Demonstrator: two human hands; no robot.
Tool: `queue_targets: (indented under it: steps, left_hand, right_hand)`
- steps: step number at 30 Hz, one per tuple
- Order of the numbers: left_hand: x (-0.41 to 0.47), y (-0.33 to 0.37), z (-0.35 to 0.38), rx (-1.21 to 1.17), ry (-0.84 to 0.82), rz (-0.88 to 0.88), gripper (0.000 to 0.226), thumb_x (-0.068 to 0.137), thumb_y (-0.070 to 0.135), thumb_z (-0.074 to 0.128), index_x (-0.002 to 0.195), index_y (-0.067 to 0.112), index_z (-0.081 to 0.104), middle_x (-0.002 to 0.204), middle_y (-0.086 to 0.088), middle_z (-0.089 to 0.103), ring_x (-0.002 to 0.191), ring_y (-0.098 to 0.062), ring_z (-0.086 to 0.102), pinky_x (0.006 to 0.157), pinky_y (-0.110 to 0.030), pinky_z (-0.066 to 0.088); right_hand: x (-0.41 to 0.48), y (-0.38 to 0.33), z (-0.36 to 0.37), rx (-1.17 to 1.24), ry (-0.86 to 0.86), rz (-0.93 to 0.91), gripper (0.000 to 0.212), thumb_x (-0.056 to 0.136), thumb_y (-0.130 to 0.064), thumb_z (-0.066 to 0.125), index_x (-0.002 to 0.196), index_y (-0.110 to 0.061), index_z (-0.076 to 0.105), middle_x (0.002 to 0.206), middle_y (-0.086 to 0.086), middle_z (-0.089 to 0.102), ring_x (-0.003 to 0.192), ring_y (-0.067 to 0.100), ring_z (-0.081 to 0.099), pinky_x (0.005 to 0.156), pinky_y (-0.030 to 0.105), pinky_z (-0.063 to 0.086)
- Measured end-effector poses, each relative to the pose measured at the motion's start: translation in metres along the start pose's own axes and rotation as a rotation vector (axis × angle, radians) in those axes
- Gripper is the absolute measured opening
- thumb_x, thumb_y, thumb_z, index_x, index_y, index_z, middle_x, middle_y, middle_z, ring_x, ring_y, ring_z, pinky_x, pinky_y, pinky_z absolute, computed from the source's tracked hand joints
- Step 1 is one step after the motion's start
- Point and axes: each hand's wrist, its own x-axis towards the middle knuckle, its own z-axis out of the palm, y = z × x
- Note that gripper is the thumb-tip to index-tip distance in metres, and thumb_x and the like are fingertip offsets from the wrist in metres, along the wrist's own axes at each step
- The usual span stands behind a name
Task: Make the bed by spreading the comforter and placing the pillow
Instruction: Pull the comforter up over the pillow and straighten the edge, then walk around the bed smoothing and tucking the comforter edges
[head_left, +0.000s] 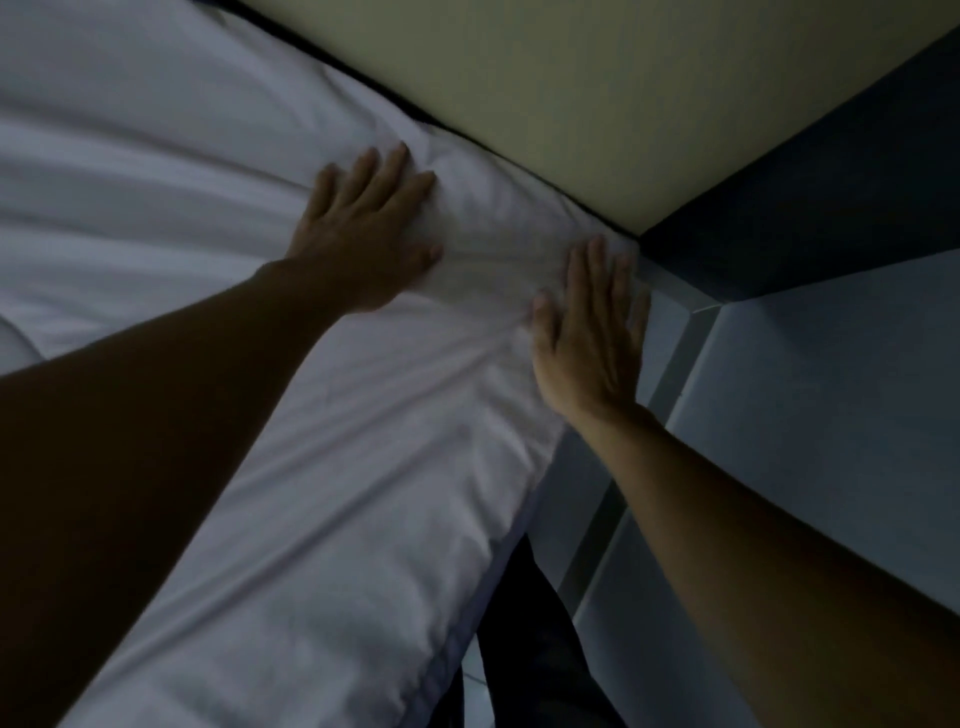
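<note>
I see left hand (366, 234) spread flat, right hand (592, 332) flat, fingers together, both pressing white comforter (322, 467) at bed corner beside headboard (571, 98). No writing readable.

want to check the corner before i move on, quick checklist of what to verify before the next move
1. Left hand flat on the comforter, fingers spread: ok.
2. Right hand flat at the corner by the bed edge: ok.
3. Corner fabric smooth: not ok, creases run between the hands.
4. Comforter reaches the headboard: ok on this side.
5. Pillow placed: cannot tell, none clearly in view.
6. Side edge hangs even: cannot tell, partly out of view.
</note>
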Motion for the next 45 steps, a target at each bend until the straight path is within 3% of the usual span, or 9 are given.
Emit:
queue_targets:
  steps: [5,10,15,18,21,24,30,36,45]
  left_hand:
    - [-0.026,0.014,-0.007,-0.092,-0.021,-0.007,0.078,0.094,0.055,0.043,0.156,0.029,0.005,0.166,-0.002,-0.004,0.152,-0.025,-0.001,0.122,-0.049,0.004]
    - [-0.09,0.02,-0.021,-0.243,-0.122,-0.097,0.082,0.094,0.049,0.051,0.157,0.018,0.007,0.165,-0.004,0.001,0.152,-0.023,0.003,0.123,-0.043,0.007]
    - [-0.19,0.012,-0.048,-0.442,-0.271,-0.259,0.07,0.094,0.053,0.049,0.153,0.027,0.022,0.156,-0.004,0.036,0.141,-0.027,0.037,0.115,-0.044,0.032]
    - [-0.269,0.002,-0.066,-0.573,-0.334,-0.393,0.06,0.092,0.061,0.048,0.144,0.034,0.038,0.14,0.002,0.056,0.13,-0.024,0.049,0.104,-0.039,0.037]
    - [-0.355,-0.001,-0.084,-0.637,-0.292,-0.502,0.054,0.09,0.062,0.05,0.137,0.036,0.047,0.129,0.006,0.063,0.125,-0.021,0.052,0.094,-0.033,0.036]
    - [-0.435,0.003,-0.093,-0.738,-0.175,-0.634,0.049,0.09,0.056,0.055,0.132,0.031,0.053,0.12,0.002,0.068,0.115,-0.021,0.06,0.097,-0.033,0.044]
    - [-0.57,0.028,-0.09,-0.957,0.01,-0.925,0.046,0.091,0.052,0.057,0.132,0.03,0.056,0.119,0.0,0.068,0.101,-0.018,0.065,0.087,-0.029,0.048]
    - [-0.675,0.045,-0.066,-1.055,0.117,-1.191,0.046,0.094,0.047,0.056,0.135,0.026,0.054,0.124,-0.005,0.065,0.104,-0.021,0.063,0.086,-0.031,0.048]
    - [-0.838,0.066,0.008,-1.193,0.266,-1.351,0.046,0.094,0.049,0.054,0.135,0.028,0.051,0.125,-0.004,0.064,0.111,-0.024,0.06,0.097,-0.042,0.048]
  right_hand:
    - [0.0,-0.001,-0.013,-0.047,-0.181,0.043,0.067,0.104,-0.051,0.013,0.16,-0.019,-0.003,0.169,0.001,-0.007,0.155,0.023,-0.007,0.124,0.05,-0.002]
    - [-0.033,-0.034,-0.042,0.131,-0.126,0.034,0.062,0.105,-0.028,0.033,0.16,-0.015,0.01,0.168,0.006,0.007,0.155,0.025,0.003,0.124,0.047,0.001]
    - [-0.123,-0.075,-0.069,0.265,-0.391,-0.146,0.064,0.101,-0.02,0.049,0.158,-0.014,0.021,0.164,0.011,0.025,0.148,0.03,0.028,0.122,0.048,0.023]
    - [-0.166,-0.101,-0.092,0.257,-0.568,-0.238,0.06,0.101,-0.022,0.048,0.156,-0.016,0.027,0.161,0.008,0.033,0.146,0.028,0.033,0.12,0.041,0.028]
    - [-0.202,-0.129,-0.119,0.219,-0.694,-0.321,0.052,0.102,-0.029,0.045,0.152,-0.022,0.034,0.157,0.006,0.04,0.141,0.027,0.04,0.115,0.04,0.036]
    - [-0.231,-0.157,-0.139,0.128,-0.705,-0.43,0.048,0.098,-0.031,0.046,0.146,-0.025,0.043,0.149,0.006,0.051,0.133,0.029,0.05,0.108,0.043,0.044]
    - [-0.283,-0.216,-0.157,-0.027,-0.826,-0.69,0.045,0.096,-0.027,0.047,0.14,-0.027,0.048,0.143,0.004,0.057,0.129,0.026,0.054,0.107,0.04,0.045]
    - [-0.336,-0.283,-0.162,-0.1,-0.879,-0.918,0.045,0.096,-0.033,0.044,0.141,-0.028,0.05,0.144,-0.002,0.055,0.126,0.022,0.056,0.106,0.039,0.047]
    - [-0.488,-0.351,-0.097,-0.345,-0.943,-1.2,0.042,0.096,-0.03,0.046,0.137,-0.025,0.053,0.141,0.001,0.057,0.122,0.022,0.057,0.105,0.037,0.048]
